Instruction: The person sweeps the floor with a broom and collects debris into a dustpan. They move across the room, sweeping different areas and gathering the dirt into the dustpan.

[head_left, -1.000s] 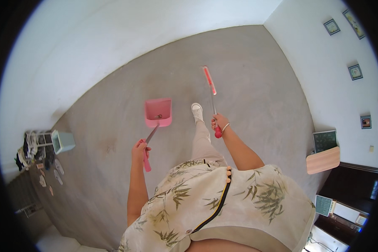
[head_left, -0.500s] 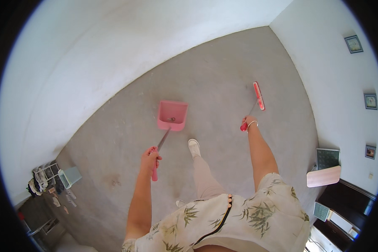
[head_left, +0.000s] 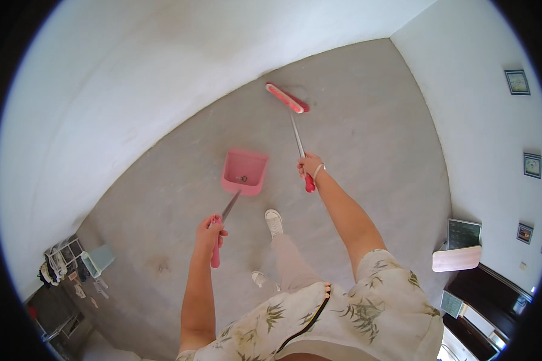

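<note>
My left hand (head_left: 212, 230) is closed around the pink handle of a dustpan (head_left: 245, 168). The pan is pink and box-shaped, with a metal shaft, and a small dark bit of litter (head_left: 242, 178) lies inside it. With my right hand (head_left: 309, 165) I grip the red-ended metal handle of a broom. The broom head (head_left: 286, 98), red and white with red bristles, is out ahead near the far wall, beyond the dustpan and to its right. A pale bracelet circles my right wrist.
Grey concrete floor (head_left: 355, 132) runs to a curved-looking white wall (head_left: 162, 66). At left stand a shoe rack (head_left: 66, 256) and a pale blue bin (head_left: 97, 260). A chalkboard (head_left: 464, 233) and a pinkish board (head_left: 457, 259) lean at right, near dark furniture (head_left: 494, 292).
My right hand has swung the broom left and forward, from the right side toward the far wall. The dustpan has shifted slightly toward me; both hands keep their grips.
</note>
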Tool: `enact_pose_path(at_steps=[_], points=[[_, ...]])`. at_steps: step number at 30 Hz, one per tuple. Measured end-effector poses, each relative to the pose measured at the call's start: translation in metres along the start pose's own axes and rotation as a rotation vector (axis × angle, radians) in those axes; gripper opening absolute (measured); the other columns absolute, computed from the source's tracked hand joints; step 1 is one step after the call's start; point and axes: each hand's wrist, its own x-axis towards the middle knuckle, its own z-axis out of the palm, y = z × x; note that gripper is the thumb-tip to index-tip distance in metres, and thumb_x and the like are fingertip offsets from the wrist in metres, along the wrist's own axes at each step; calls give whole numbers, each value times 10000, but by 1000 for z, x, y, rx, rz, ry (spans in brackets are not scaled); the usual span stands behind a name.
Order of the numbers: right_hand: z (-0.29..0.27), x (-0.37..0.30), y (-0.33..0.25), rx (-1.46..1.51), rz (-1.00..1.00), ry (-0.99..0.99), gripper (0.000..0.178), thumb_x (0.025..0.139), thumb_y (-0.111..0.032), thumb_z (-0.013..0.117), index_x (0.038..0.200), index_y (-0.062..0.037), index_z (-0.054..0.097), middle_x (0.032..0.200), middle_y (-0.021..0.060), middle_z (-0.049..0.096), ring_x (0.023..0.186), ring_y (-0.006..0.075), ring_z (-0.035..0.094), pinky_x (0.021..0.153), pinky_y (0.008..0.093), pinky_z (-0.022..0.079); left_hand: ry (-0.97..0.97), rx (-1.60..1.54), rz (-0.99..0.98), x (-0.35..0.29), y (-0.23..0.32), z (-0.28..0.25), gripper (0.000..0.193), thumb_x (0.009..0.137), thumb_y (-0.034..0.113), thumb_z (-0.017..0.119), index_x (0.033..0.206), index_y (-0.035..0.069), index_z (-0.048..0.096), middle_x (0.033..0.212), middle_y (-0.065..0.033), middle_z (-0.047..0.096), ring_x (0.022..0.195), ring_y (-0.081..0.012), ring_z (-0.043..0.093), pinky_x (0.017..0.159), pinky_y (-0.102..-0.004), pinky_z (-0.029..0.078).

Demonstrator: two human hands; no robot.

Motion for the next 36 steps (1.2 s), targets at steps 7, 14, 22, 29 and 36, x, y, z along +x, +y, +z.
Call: enact_pose_path(at_steps=[7,14,22,29,36], points=[[-20,-5,-39,-239,-219,196,303,750,1,470,1051,-32,458,595,101,516,417,171,474,350,319,376,34,-23,-40,-4,18,14,336,703,80,527,1039,72,548,632,-83,558,395,-94,442,367,-231,346],[-55,157,-137,-264,-185,303,151,761,-29,479,906,-46,442,636,121,528,484,188,511,359,320,396,49,-7,-36,-8,26,16,335,687,81,534,1021,55,545,634,-83,565,382,-90,428,362,-235,334],[2,141,-15,-669,-327,302,67,744,-17,478,799,-27,440,558,92,506,442,197,515,372,337,405,60,-34,-59,1,26,26,388,671,54,541,1058,29,524,630,-74,551,373,-96,412,363,-245,316],[74,-6,50,-614,-26,-84,570,752,-6,498,1298,-113,371,588,86,515,410,155,459,349,306,369,80,-84,-61,-6,-27,-8,359,675,57,541,1034,72,550,637,-79,570,372,-98,416,353,-242,314],[29,-110,42,-468,2,-36,576,750,-15,505,1300,-114,364,581,96,523,381,163,454,336,310,377,113,-349,-7,-66,-113,-64,340,700,52,527,1038,77,551,650,-79,582,376,-103,433,345,-235,316]])
